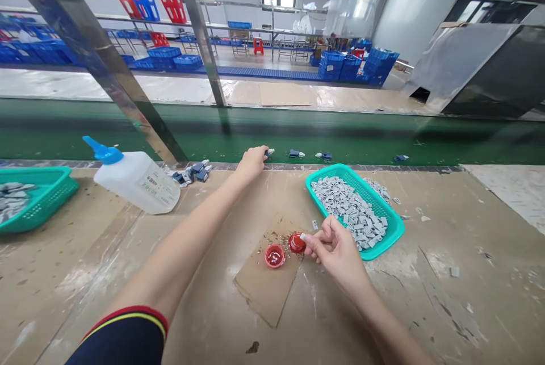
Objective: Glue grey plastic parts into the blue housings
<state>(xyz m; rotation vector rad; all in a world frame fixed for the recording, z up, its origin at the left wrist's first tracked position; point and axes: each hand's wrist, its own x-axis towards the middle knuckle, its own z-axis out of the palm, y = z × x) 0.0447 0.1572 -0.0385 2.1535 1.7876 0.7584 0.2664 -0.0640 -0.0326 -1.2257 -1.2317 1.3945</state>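
My left hand (253,163) reaches to the table's far edge, its fingers closed on a small blue-and-grey part (269,152). My right hand (336,251) pinches the rim of a tilted red cup (297,243). Beside it, a second red cup (275,255) holding red liquid stands on a cardboard sheet (266,288). A teal plastic basket (385,223) full of small grey parts lies just beyond my right hand. A white squeeze bottle (136,182) with a blue nozzle lies left of my left forearm, near a heap of blue-grey parts (191,173).
A green conveyor belt (272,132) runs along the far table edge, with several small parts (296,154) on it. Another teal basket (36,200) sits at far left. Steel posts (200,30) stand beyond the belt, and blue crates (340,67) stack farther off.
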